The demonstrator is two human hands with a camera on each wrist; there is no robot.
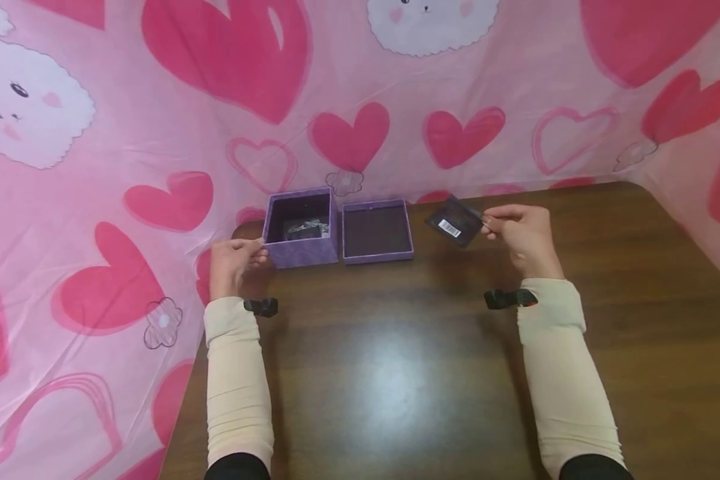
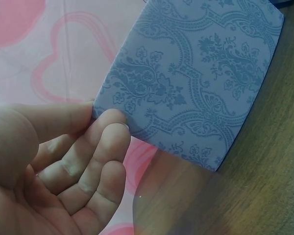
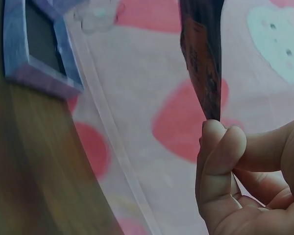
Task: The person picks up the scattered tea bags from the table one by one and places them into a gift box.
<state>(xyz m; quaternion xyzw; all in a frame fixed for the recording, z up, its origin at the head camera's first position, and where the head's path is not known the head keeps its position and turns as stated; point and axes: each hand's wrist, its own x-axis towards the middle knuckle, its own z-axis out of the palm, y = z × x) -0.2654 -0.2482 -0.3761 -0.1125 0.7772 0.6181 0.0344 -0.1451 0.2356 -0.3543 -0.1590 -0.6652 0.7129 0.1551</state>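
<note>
Pink hearts behind; right hand [image 1: 525,237] pinches dark barcoded packet [image 1: 455,221].

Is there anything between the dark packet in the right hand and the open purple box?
Yes: the purple lid lies flat on the table, between the dark packet pinched by the right hand and the open purple box. The left hand touches the box's left side.

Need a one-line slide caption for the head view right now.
Left hand touches open purple patterned box; right hand pinches dark barcoded packet above brown wooden table.
</note>
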